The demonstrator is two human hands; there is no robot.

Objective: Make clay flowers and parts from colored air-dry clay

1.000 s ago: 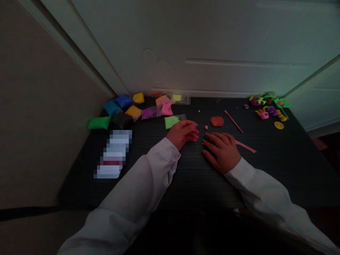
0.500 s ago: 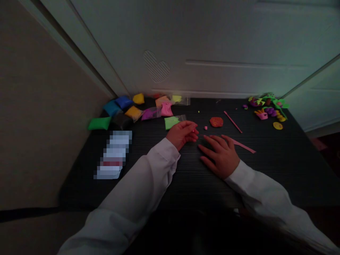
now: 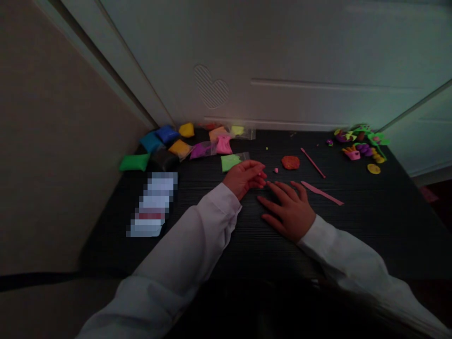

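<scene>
My left hand (image 3: 244, 178) is raised over the table's middle, thumb and fingers pinched on a small pink clay piece (image 3: 260, 173) that shows only as a dot. Palm down and fingers spread, my right hand (image 3: 291, 209) holds nothing; its fingertips are close to the left fingers. Just beyond lies a small pink clay lump (image 3: 276, 170). To its right is a flattened reddish-orange clay piece (image 3: 290, 162). A pink plastic knife (image 3: 322, 193) and a thin pink stick tool (image 3: 312, 163) lie right of it.
Clay packets, among them a light green one (image 3: 230, 163) and a dark green one (image 3: 134, 162), fill the back left of the black table (image 3: 370, 235). A phone with a blurred screen (image 3: 152, 205) lies left. Colourful clay figures (image 3: 365, 149) stand back right, before a white panel (image 3: 300, 56).
My right hand has moved left, closer to the left hand, uncovering more of the pink knife. The left hand keeps its pinch. The view has shifted slightly.
</scene>
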